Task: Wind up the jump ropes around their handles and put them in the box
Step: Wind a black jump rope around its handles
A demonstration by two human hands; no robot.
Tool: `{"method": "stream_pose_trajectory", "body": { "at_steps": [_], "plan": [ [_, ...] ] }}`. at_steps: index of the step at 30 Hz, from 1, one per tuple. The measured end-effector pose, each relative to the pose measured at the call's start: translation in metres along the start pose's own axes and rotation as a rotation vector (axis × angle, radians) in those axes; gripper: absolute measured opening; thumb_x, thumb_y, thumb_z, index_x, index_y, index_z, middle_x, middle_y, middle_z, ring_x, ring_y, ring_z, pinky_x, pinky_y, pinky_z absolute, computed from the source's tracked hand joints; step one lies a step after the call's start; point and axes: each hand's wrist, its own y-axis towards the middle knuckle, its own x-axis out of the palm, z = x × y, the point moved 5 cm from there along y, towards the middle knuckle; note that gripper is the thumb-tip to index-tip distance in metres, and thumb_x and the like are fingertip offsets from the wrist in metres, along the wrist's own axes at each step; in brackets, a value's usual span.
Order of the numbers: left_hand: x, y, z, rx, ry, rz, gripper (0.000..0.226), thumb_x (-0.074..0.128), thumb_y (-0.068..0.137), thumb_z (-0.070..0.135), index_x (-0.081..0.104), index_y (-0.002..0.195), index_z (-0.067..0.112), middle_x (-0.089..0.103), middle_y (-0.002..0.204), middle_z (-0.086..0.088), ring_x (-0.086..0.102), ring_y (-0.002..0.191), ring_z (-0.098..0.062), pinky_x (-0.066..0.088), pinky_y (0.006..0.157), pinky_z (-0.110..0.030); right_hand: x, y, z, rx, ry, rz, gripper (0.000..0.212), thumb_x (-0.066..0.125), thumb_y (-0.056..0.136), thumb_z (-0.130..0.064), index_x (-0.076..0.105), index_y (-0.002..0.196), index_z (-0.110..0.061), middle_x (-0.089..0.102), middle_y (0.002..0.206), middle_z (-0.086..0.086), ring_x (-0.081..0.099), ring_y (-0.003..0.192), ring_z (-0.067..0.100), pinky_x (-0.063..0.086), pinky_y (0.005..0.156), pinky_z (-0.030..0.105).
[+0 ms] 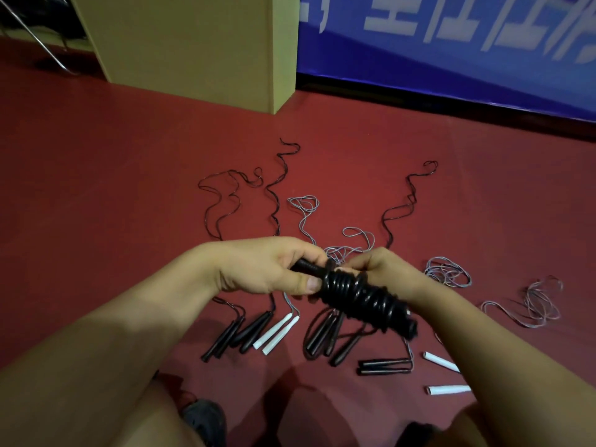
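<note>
A dark red floor (96, 175) fills most of the view. At its far edge stand a tan box-like panel (193, 43) and, to the right of it, a blue banner (451, 33) with pale lettering.

Spread over the floor beyond the hands lie several unwound jump ropes. Black cords (225, 201) snake away on the left and another black cord (409, 201) runs off on the right; grey cords (446, 272) sit in loose coils between and to the right of them. Nearer the person, the handles lie in small groups: black handles (232, 333) beside a pair of white handles (277, 332) on the left, more black handles (325, 337) in the middle, a flat black pair (383, 366), and two separate white handles (446, 375) on the right.

Held above all this, in the middle of the view, is the wound black jump rope (358, 298), its cord coiled thickly round the handles, the bundle slanting down to the right.

The left hand (258, 266) grips the bare upper-left end of the bundle, fingers curled over it and the thumb pressed against the first coils. The right hand (383, 269) comes over the bundle from the far side, fingers curled and pinching the cord at the top of the coils; the lower end of the bundle sticks out below its wrist.

At the bottom edge, a dark shoe (203, 421) shows between the forearms.
</note>
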Motion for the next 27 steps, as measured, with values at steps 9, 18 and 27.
{"method": "stream_pose_trajectory", "body": {
  "at_steps": [9,18,27],
  "plan": [
    [-0.02,0.004,-0.015,-0.09,-0.121,0.358,0.011,0.057,0.099,0.016,0.056,0.088,0.014,0.064,0.074,0.006,0.053,0.068,-0.012,0.047,0.068,-0.024,0.008,0.002,-0.006,-0.061,-0.297,0.097,0.023,0.052,0.099,-0.029,0.065,0.081,-0.023,0.057,0.056,-0.024,0.052,0.058,-0.011,0.037,0.057,0.009],
    [-0.039,0.005,-0.031,-0.14,-0.177,0.766,0.014,0.054,0.101,0.013,0.055,0.087,0.014,0.063,0.072,0.004,0.049,0.058,-0.007,0.049,0.066,-0.03,0.031,0.006,-0.025,-0.085,-0.334,0.039,0.043,0.053,0.099,-0.035,0.04,0.063,-0.015,0.039,0.058,0.001,0.033,0.052,0.01,0.032,0.055,0.027],
    [-0.059,-0.004,-0.061,-0.351,0.324,0.935,0.014,0.059,0.095,0.03,0.058,0.085,0.021,0.059,0.073,0.006,0.051,0.066,-0.014,0.034,0.057,-0.028,0.046,-0.003,-0.058,-0.231,-0.411,0.11,0.02,0.045,0.097,-0.023,0.053,0.087,-0.009,0.056,0.072,0.009,0.045,0.068,0.028,0.04,0.066,0.04]
  ]
}}
